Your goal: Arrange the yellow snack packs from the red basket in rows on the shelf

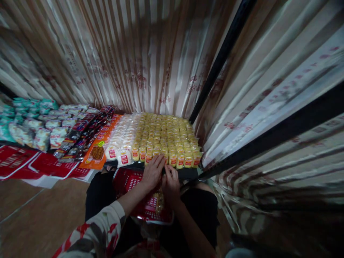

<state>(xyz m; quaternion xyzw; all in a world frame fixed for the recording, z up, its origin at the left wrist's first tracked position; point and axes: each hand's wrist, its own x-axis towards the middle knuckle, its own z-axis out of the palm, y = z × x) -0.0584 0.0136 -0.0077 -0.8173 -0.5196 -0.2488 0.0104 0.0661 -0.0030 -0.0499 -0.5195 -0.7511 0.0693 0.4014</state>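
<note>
Two bare hands are seen at the front edge of a low display packed with rows of yellow snack packets. The left hand, extending from a floral sleeve, is laid flat with fingers spread against the front row of packets, nothing clamped in it. The right hand is held just beside it, fingertips pressed to the same front row; whether a packet is pinched between them cannot be told. A red plastic basket is positioned directly beneath both hands, resting on the person's lap, with a few packets dimly visible inside. White packets are stacked to the left of the yellow ones, followed by orange, dark and green-and-white packs. Striped curtain fabric is hung behind the display.
</note>
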